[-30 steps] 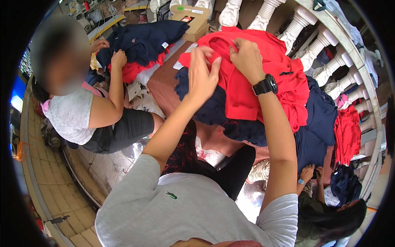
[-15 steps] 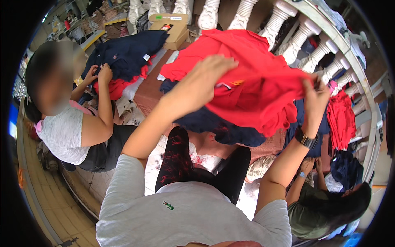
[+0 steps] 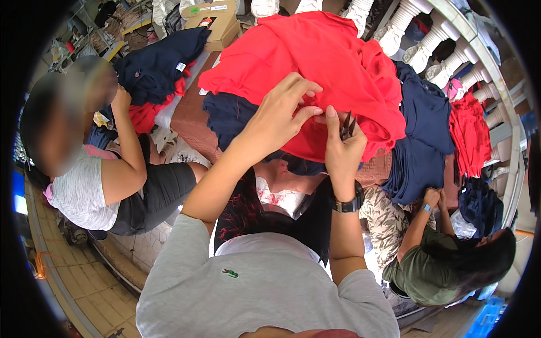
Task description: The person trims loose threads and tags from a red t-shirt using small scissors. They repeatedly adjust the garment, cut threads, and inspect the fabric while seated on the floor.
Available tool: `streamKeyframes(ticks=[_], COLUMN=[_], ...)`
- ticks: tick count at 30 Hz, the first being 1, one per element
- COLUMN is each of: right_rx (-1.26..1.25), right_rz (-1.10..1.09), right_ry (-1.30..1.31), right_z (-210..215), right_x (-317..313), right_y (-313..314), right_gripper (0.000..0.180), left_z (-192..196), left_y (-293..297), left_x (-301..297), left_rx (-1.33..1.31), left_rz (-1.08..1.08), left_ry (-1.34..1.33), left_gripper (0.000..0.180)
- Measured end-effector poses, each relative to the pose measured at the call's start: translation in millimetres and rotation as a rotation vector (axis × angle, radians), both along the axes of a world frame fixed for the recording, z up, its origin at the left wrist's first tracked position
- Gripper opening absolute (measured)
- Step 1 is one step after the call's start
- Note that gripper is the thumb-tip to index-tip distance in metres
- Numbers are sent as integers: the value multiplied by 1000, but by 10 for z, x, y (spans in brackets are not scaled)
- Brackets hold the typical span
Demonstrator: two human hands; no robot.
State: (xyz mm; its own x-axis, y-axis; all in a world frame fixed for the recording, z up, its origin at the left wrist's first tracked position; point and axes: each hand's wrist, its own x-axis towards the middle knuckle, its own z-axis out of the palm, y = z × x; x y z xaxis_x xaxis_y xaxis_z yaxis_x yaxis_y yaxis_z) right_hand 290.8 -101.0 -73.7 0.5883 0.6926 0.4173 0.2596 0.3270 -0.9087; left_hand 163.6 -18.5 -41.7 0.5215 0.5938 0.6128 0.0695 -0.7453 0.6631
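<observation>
A red knit garment (image 3: 315,50) lies bunched over a pile of dark navy garments (image 3: 228,118) in front of me. My left hand (image 3: 279,115) pinches a fold near the red garment's close edge between thumb and fingers. Close beside it, my right hand (image 3: 345,149) has its thumb and forefinger at the same edge. Tucked in the right hand's fingers is a small pair of dark thread snips (image 3: 347,127), blades pointing up and away from the cloth. The fingers partly cover the snips' handles and the pinched bit of fabric.
A brown-covered table (image 3: 189,121) carries the piles. At left a person (image 3: 107,174) handles navy and red garments; at right another person (image 3: 431,265) reaches to a navy stack (image 3: 420,135). A cardboard box (image 3: 214,25) and white balusters (image 3: 394,36) stand beyond.
The red garment, held raised and spread at its right side, has come down onto the pile. My right hand has moved left and nearer, beside my left hand, and the snips now show.
</observation>
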Motion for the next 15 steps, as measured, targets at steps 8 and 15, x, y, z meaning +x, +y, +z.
streamKeyframes(ticks=[8,15], right_rx=[17,-12], right_rz=[58,153], right_ry=[88,173], right_z=[-104,-160], right_x=[6,36], right_y=[-45,-113], right_gripper=[24,21], left_z=[-222,-438], left_y=[-50,-231], left_x=[57,67], left_rx=[-4,-310], left_rz=[61,-93], left_ry=[-97,-336], left_gripper=[10,13])
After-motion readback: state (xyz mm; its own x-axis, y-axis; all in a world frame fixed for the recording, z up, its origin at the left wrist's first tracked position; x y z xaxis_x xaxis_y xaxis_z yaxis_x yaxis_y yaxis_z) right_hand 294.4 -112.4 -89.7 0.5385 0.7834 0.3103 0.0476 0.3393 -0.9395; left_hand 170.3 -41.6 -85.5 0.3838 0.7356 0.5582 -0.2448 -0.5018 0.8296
